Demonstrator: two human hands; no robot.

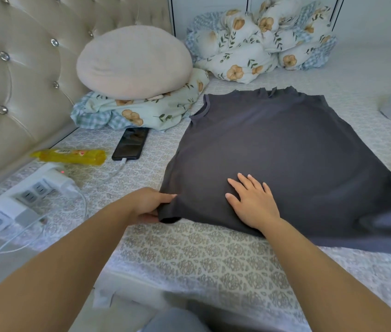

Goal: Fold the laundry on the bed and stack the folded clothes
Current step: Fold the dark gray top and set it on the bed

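From the head view, a dark grey T-shirt (285,152) is seen spread flat on the patterned bed cover (201,259), its neckline toward the far side. The left hand (149,204) is extended from the lower left with the forearm low over the bed; its thumb and fingers are pinched on the near left sleeve of the shirt. The right hand (252,202) is laid palm down on the lower part of the shirt, fingers straight and slightly spread, nothing grasped. A black phone (131,143) with a white cable plugged in is seen left of the shirt, beside a yellow bottle (70,155) and a white power strip (22,195). A round beige cushion (133,61) is stacked on a floral pillow (141,111) near the tufted headboard (22,68).
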